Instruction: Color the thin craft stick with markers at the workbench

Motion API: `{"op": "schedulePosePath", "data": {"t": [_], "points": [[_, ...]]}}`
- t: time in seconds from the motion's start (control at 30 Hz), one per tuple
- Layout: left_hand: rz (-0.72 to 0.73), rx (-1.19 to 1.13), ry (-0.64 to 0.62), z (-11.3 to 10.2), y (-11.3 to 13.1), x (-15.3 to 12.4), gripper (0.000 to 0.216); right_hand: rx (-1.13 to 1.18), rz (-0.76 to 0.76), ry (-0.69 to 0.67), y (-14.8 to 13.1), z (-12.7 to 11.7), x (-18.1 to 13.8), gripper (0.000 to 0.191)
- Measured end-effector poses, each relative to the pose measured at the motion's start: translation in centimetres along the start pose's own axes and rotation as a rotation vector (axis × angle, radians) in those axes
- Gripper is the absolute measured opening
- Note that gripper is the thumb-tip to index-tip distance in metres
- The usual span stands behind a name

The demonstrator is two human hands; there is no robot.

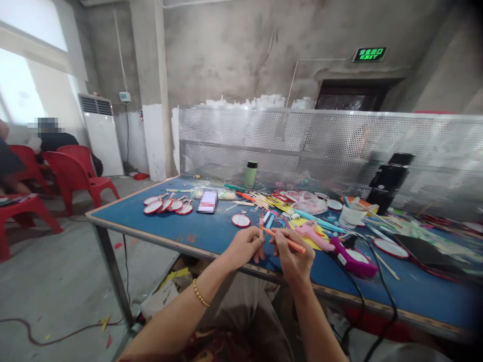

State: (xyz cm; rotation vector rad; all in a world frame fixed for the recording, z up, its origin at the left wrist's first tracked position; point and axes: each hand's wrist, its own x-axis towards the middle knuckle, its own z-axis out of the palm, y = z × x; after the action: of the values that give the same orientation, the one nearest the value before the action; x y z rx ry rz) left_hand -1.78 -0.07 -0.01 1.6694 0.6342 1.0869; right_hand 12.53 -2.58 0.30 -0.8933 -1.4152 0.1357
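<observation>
My left hand (246, 246) is closed in a pinch on a thin upright stick (260, 224) above the near edge of the blue table (158, 229). My right hand (295, 255) is closed round an orange stick (286, 240) that lies slanted, its left end meeting the upright stick. A gold bracelet (200, 293) sits on my left wrist. Just beyond my hands lies a small round red-rimmed fan (240, 220), and a pink glue gun (311, 234) rests to the right.
Several red-rimmed fans (168, 205) lie at the table's left, a green bottle (250, 174) at the back, a purple glue gun (353, 260) with black cables at right. A perforated metal screen (324, 146) backs the table. Red chairs (77, 173) and a seated person (56, 141) are at left.
</observation>
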Motion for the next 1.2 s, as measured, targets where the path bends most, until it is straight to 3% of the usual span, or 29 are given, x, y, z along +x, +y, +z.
{"op": "schedulePosePath", "data": {"t": [1.2], "points": [[-0.007, 0.023, 0.01, -0.04, -0.28, 0.08, 0.025, -0.024, 0.015, -0.017, -0.27, 0.13, 0.23, 0.026]]}}
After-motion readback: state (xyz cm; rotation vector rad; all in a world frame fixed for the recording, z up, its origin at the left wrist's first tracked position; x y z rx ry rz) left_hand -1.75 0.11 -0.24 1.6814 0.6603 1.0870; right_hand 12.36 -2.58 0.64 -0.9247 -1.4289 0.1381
